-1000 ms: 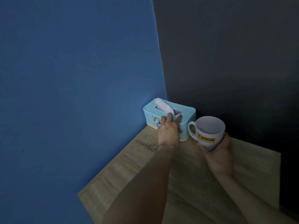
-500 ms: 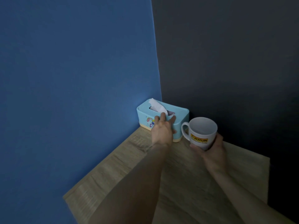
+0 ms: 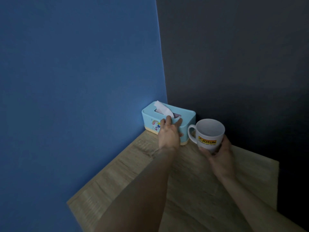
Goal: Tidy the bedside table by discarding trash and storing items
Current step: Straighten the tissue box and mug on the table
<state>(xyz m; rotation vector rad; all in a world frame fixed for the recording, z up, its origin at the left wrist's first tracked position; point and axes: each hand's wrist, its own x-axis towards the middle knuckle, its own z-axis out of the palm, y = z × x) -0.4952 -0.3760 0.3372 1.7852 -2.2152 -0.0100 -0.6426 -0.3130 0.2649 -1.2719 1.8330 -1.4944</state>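
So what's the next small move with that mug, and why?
Probably lower the mug onto the table just right of the tissue box. The right hand cups it from beneath, apparently empty, while the left hand presses the box, which already sits in the corner.

The light wooden bedside table top (image 3: 192,190) is shut in by a blue wall (image 3: 75,97) on the left and a dark grey wall (image 3: 234,64) behind, which meet in a corner. A light blue plastic tissue box with a cream base (image 3: 182,113) fills that corner, close against the blue wall, so no hand passes on its left. The left hand (image 3: 168,134) covers its front face. The white ceramic mug with a yellow logo (image 3: 209,136), held in the right hand (image 3: 220,154), sits just beside the box's right end, leaving a narrow gap. Bare wood lies open between the forearms and towards the near left edge
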